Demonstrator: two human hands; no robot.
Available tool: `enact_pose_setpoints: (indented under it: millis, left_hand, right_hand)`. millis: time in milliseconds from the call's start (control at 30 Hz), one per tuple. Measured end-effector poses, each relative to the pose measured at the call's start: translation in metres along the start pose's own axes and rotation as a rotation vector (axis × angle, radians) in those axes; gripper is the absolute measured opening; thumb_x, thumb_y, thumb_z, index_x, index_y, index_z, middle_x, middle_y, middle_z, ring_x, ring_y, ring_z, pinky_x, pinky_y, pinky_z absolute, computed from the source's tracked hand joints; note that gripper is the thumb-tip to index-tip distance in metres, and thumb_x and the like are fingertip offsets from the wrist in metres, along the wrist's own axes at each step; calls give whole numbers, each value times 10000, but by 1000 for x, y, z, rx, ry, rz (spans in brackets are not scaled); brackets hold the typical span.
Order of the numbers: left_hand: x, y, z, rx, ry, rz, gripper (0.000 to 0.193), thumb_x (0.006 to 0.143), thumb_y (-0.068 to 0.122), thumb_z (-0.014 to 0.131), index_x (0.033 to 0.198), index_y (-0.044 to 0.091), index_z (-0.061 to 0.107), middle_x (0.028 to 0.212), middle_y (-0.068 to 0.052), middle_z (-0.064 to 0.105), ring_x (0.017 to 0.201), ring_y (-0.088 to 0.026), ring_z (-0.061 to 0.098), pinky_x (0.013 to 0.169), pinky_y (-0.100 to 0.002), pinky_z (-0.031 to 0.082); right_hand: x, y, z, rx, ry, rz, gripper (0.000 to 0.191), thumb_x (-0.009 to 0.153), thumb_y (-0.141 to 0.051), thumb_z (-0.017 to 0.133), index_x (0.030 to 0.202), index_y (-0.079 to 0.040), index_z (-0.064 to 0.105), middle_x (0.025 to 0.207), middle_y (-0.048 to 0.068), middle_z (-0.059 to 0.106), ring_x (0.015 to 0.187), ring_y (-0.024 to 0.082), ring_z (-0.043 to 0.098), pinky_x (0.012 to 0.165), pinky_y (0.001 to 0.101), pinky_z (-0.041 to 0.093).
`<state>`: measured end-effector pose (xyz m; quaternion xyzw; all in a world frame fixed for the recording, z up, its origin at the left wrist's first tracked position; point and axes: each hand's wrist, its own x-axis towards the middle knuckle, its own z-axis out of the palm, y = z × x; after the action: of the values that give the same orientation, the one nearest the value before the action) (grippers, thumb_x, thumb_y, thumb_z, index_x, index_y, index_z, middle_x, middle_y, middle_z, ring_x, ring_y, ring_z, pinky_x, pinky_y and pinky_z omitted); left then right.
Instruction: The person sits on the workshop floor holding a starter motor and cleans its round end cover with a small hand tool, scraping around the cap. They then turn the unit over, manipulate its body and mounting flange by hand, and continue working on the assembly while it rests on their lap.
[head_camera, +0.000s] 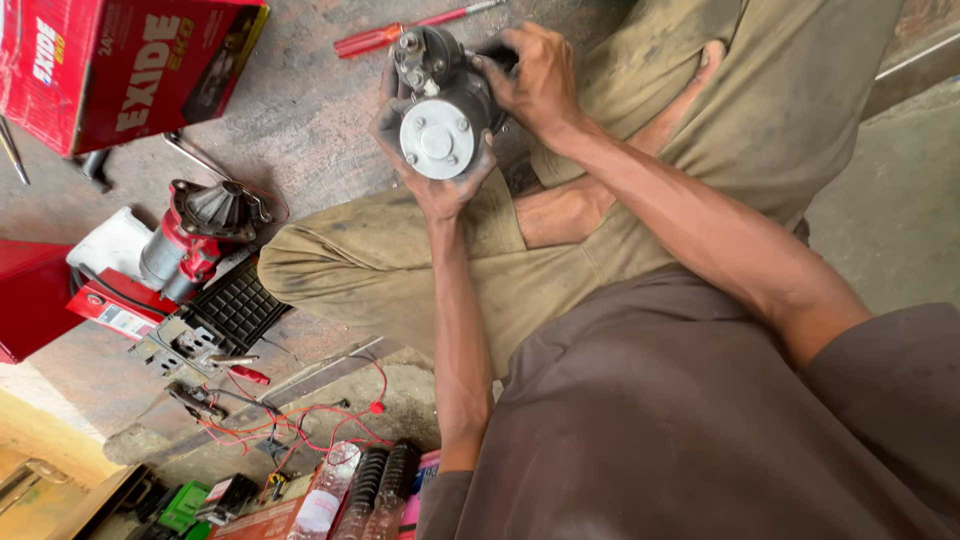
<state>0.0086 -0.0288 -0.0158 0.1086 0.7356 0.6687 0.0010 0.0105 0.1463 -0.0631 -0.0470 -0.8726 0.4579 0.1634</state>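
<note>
Both hands (440, 180) (535, 80) gripping starter motor (440, 100), red carton (120, 60) shut, contents hidden

Both arms are reaching forward over the crossed legs. The left hand (432, 165) is cupping from below, fingers spread upward (palm greasy), while the right hand (535, 80) is gripping from above, wrist bent.
</note>
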Motion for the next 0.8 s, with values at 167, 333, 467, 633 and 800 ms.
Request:
enact_pose_setpoints:
  millis: [167,333,467,633,800]
  left_hand:
    - [-7,-8,-1,85,-1,61,906,710,204,923,1400,120,343,1616,-216,327,1459,-301,416,1220,-417,371]
    - [6,6,-20,170,-150,-143,1120,661,367,1045,1468,100,315,1521,-207,465,1352,-304,520,1189,-437,447]
    - [47,37,-49,-264,-397,-129,1299,677,456,1004,1638,204,167,1644,-60,344,1545,-200,397,1318,-405,381]
    - [103,54,-29,119,-493,-206,634,913,267,952,1408,37,630,1362,-126,695,1196,-187,664,1096,-358,552]
    - [106,49,-15,52,-437,-317,144,909,43,839,1008,13,740,949,-81,753,857,-132,715,803,-283,590]
  right_hand:
    - [1,2,-1,14,-62,42,164,884,-139,876,930,-31,761,842,162,690,755,352,682,691,456,523]
    - [4,1,-19,2,-142,43,233,843,-123,879,995,11,765,885,184,723,804,339,706,717,437,548]
    - [2,-3,-28,230,-210,342,181,904,-132,859,1039,-33,787,908,99,780,750,159,732,688,330,584]
    - [-16,-15,-13,450,-286,770,163,935,-182,786,1028,-48,789,777,87,756,595,152,648,564,343,499]
    - [-22,-13,-1,319,-121,460,178,871,-176,853,984,-43,820,859,103,795,701,167,742,660,296,576]
